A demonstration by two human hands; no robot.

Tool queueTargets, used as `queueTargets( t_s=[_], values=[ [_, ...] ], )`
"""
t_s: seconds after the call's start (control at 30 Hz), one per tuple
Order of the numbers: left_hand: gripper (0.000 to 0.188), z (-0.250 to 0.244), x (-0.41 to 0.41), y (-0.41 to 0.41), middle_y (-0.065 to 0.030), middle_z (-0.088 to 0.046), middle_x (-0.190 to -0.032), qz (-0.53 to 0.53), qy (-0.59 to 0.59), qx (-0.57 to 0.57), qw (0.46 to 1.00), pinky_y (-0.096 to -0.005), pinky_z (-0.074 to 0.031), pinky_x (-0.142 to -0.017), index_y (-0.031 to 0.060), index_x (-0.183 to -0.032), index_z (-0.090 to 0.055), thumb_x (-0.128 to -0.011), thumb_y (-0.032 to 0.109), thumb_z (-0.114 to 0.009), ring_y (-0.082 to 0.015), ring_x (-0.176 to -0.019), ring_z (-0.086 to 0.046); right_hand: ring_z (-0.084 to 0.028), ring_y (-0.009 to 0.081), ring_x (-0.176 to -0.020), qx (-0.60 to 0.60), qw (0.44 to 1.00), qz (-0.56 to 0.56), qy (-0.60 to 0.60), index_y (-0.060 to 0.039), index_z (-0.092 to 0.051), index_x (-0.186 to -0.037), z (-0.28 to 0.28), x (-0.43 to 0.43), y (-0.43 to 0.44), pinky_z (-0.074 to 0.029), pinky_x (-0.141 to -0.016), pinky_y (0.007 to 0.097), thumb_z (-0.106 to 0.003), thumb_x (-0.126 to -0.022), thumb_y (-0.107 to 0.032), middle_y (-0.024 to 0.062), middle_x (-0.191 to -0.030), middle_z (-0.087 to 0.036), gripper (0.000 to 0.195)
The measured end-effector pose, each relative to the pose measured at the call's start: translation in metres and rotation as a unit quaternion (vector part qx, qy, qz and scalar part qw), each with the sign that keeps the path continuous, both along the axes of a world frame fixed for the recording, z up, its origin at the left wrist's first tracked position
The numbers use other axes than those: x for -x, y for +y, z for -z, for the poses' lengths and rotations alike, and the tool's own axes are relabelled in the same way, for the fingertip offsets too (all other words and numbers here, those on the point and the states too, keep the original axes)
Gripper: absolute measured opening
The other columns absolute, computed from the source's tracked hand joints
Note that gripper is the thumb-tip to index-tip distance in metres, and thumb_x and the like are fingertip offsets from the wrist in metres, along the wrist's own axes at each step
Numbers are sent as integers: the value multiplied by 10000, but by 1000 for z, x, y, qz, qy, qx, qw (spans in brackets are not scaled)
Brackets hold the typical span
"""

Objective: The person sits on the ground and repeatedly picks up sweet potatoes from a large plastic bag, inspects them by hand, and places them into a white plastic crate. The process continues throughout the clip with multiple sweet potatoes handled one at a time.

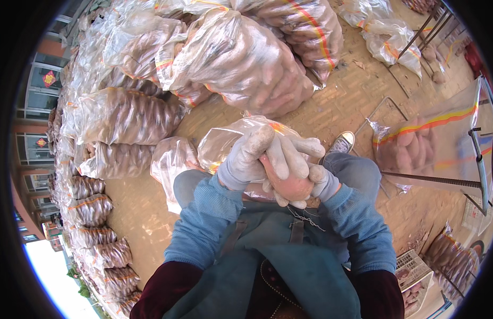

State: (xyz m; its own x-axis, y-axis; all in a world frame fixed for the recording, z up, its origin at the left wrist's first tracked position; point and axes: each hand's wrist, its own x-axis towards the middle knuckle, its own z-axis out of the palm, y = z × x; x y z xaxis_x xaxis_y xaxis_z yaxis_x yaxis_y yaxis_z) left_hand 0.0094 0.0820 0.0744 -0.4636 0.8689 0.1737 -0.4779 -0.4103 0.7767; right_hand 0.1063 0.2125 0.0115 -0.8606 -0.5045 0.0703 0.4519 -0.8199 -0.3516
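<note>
A reddish sweet potato [287, 181] is held between my two hands, in front of my lap. My left hand [250, 157], in a pale, dirt-stained work glove, wraps it from the left and above. From the right, my right hand [322, 181] grips it, also gloved; some of its fingers are hidden behind the sweet potato. Beneath the hands, a clear plastic sack [222, 139] with yellow and orange stripes stands between my knees. Pinkish shapes show low in it, mostly covered by my hands and apron.
Filled sacks [250, 67] crowd the ground ahead and to the left. At right, a partly filled sack [414, 147] hangs in a metal rod frame [434, 180]. Plastic crates [414, 275] stand at lower right. Empty-looking sacks [390, 44] lie at upper right on the brick paving [346, 91].
</note>
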Motion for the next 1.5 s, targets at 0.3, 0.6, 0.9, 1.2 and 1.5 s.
queueTargets(
  t_s=[0.3,0.6,0.9,1.2,1.5],
  values=[
    [363,39,48,7,-186,-667,-1047,-377,94,323,863,-367,-457,-981,-47,-1012,-631,-1001,302,-532,-285,-1125,-593,-634,188,-906,-300,942,149,7,19,-432,-1333,24,26,9,-523,-802,313,-836,-701,-368,150,-1153,-604,844],
    [537,66,28,-39,-158,-445,-1405,-242,-34,213,946,-371,-395,-1066,9,-1441,-354,-1014,306,-488,-243,-1314,-433,-564,236,-1156,-631,717,292,59,-4,-479,-1315,30,28,-3,-445,-1007,370,-877,-638,-356,134,-1258,-577,860],
    [515,53,20,-22,-219,-582,-1275,-146,-80,97,981,-464,-376,-1093,-45,-1185,-582,-1022,406,-392,-320,-1226,-527,-645,265,-1031,-86,987,120,-57,-35,-438,-1364,41,22,-8,-543,-869,348,-652,-839,-519,199,-1219,-598,745],
    [435,48,16,-5,-225,-621,-1183,-191,-102,139,966,-460,-434,-1043,-17,-1091,-591,-1005,383,-446,-328,-1154,-575,-636,185,-804,-145,973,166,-61,-40,-514,-1296,49,29,1,-526,-698,288,-420,-1015,-412,163,-1001,-649,476],
    [430,59,57,-45,-111,-642,-1097,-290,-482,89,822,-473,-470,-983,79,-1070,-573,-925,483,-550,-294,-1065,-608,-559,294,-1128,-833,456,310,52,-83,-535,-1318,48,33,25,-441,-949,399,-642,-878,-329,160,-1251,-586,516]
  ],
)
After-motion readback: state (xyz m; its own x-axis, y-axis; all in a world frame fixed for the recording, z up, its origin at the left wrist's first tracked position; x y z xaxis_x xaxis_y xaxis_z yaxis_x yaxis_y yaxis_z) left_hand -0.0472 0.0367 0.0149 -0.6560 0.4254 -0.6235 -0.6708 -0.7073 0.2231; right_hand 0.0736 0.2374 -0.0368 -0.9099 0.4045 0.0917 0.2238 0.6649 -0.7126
